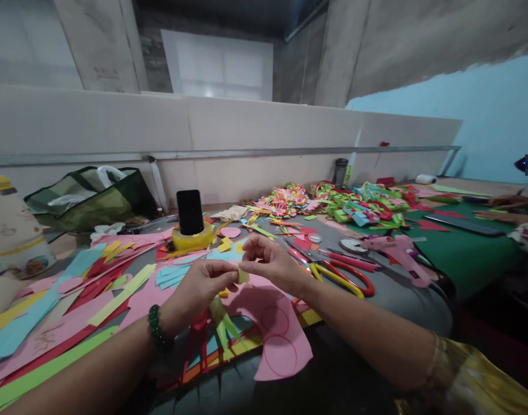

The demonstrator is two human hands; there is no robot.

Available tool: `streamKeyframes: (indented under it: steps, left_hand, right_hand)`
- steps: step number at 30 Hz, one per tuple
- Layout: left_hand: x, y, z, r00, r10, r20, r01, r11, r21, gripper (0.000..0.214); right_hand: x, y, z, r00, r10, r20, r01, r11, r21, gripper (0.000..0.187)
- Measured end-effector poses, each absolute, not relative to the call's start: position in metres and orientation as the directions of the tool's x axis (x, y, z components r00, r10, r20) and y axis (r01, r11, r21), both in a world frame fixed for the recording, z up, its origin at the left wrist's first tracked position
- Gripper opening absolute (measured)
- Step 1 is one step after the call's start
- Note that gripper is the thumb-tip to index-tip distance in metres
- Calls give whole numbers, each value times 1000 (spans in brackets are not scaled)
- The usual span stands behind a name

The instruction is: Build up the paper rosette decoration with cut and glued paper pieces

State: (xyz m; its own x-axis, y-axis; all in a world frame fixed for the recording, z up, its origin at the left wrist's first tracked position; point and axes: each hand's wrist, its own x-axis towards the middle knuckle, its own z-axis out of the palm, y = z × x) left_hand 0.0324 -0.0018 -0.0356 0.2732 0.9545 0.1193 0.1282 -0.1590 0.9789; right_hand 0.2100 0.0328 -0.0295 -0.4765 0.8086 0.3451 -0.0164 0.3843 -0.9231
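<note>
Between my two hands is a small piece of yellow paper, pinched at its edges. My left hand, with a green bead bracelet at the wrist, holds its left side between thumb and fingers. On the other side, my right hand grips it with curled fingers. Beneath them lies a large pink paper sheet with circles drawn on it. Cut green paper strips and red strips hang at the table's front edge. A stack of light-blue paper pieces sits behind my left hand.
A phone stands upright in a yellow tape roll. Red-handled scissors and a pink glue gun lie to the right. Paper flowers are heaped at the back. Another person's hand rests over a green mat.
</note>
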Motion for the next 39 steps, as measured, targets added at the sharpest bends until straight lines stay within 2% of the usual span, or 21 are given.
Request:
streamKeyframes:
  steps: [9,17,22,27,33,39]
  left_hand:
    - [34,-5,-31,282,951,124,139,-168,976,20]
    - [36,-1,-34,260,954,150,124,-187,975,22]
    - [34,-1,-32,191,971,144,60,-158,986,21]
    - [32,3,-34,146,982,122,-20,-120,993,18]
    - [29,6,-36,164,982,91,-28,-87,996,20]
    - [21,2,-27,203,974,101,51,-114,992,22]
  right_hand:
    - [211,35,-32,-477,809,345,-30,377,-926,32]
    - [207,34,-34,-491,784,380,25,449,-893,32]
    - [208,31,-29,-437,835,335,31,386,-922,32]
    - [206,33,-35,-534,817,220,7,264,-964,42]
    - [206,31,-35,-522,805,283,-26,317,-948,34]
    - [209,28,-30,-575,775,263,84,376,-923,32]
